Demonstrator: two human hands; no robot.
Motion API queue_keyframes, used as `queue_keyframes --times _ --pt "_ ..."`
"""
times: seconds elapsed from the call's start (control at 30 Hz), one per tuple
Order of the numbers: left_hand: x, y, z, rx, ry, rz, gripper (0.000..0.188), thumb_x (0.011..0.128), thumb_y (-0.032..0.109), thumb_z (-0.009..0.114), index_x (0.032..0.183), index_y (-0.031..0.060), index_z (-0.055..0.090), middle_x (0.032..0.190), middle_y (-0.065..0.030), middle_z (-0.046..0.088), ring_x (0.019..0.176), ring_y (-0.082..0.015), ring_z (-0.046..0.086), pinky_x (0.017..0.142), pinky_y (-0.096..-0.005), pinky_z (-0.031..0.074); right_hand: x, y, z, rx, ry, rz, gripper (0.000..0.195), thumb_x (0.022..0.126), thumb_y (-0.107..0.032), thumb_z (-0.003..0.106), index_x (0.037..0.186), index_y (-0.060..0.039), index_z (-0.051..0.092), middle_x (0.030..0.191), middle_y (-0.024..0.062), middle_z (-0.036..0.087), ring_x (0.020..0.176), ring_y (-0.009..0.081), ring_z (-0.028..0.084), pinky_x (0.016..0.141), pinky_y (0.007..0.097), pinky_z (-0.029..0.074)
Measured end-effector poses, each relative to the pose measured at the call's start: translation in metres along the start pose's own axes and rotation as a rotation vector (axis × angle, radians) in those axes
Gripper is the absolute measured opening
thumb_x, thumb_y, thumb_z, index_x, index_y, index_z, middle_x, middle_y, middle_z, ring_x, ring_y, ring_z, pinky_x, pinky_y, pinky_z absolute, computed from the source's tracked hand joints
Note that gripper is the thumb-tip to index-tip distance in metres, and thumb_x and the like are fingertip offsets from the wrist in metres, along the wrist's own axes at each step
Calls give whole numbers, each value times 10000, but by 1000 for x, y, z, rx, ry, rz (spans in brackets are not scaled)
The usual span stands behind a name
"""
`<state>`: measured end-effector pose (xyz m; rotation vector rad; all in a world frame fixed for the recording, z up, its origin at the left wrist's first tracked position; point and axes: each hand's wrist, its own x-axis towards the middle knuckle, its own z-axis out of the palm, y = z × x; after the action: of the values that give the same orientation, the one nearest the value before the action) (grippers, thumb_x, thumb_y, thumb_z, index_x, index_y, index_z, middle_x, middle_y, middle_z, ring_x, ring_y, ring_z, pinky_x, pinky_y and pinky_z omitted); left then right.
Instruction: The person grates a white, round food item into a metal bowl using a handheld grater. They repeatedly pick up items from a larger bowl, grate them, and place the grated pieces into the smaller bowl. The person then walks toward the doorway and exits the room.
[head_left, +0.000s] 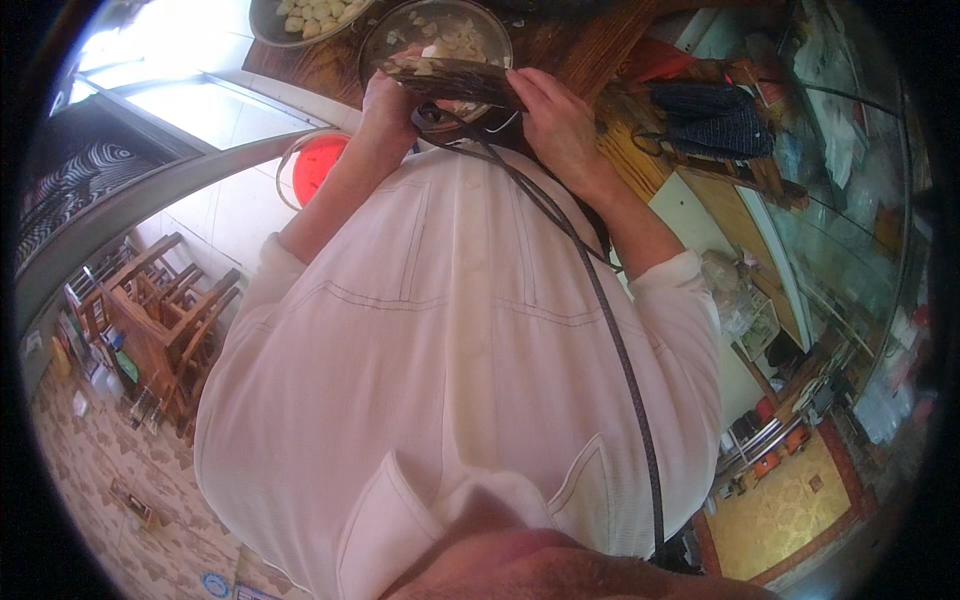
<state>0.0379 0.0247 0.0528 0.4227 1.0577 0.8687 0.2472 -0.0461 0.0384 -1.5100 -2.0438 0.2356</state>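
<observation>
Both my hands are raised in front of my chest at the top of the view. Between them is a dark brown, streaked, shallow object (469, 81), seen nearly edge-on; its exact kind is unclear. My left hand (388, 109) grips one end and my right hand (551, 105) the other. Pale bits (424, 66) lie at its left end. Just beyond is a round bowl (373, 37) with pale pieces like peeled cloves and skins, partly hidden by the object. A second bowl (262, 28) at upper left contains several whitish peeled cloves (319, 15).
The bowls rest on a brown wooden table (315, 69). A black cable (600, 285) runs down my shirt. To the left are a red bucket (315, 169) and stacked wooden stools (161, 307). On the right, a dark cloth (709, 120) lies near a glass case (840, 232).
</observation>
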Motion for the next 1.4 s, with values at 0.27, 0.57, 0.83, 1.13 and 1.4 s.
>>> queue_keyframes --times 0.27,0.57,0.83,1.13,1.4 --pt "-11 10 10 -57 -39 -27 246 864 21 579 1109 14 561 1016 -107 652 952 -236 647 849 -409 542 -6 14 1 112 -124 237 418 757 39 554 1167 -24 598 1154 141 608 1022 328 610 853 390 514" --pt "10 -7 -3 -85 -41 -29 199 946 161 488 1084 49 578 1041 -110 626 961 -240 609 860 -404 526 2 -6 -3 65 -39 26 468 713 59 557 1166 -48 600 1153 120 604 1024 300 614 861 377 518" --pt "2 0 4 -110 38 0 199 888 155 590 1069 73 587 1024 -101 624 953 -219 609 841 -391 527 5 -3 4 -9 48 -17 367 786 -22 540 1144 -50 615 1082 110 620 934 289 644 788 397 537" --pt "-7 5 6 -73 -27 30 264 815 -3 617 1065 -34 538 983 -163 641 906 -272 665 807 -369 569 -7 17 9 44 -221 317 382 800 16 555 1178 -27 596 1164 149 605 1004 344 611 855 394 509" --pt "9 -5 -4 1 -37 109 295 792 -31 631 1075 -11 549 1019 -142 651 903 -256 662 797 -361 565 -3 2 -3 155 -129 197 399 794 -13 545 1188 -57 597 1164 141 605 997 337 616 847 411 512"
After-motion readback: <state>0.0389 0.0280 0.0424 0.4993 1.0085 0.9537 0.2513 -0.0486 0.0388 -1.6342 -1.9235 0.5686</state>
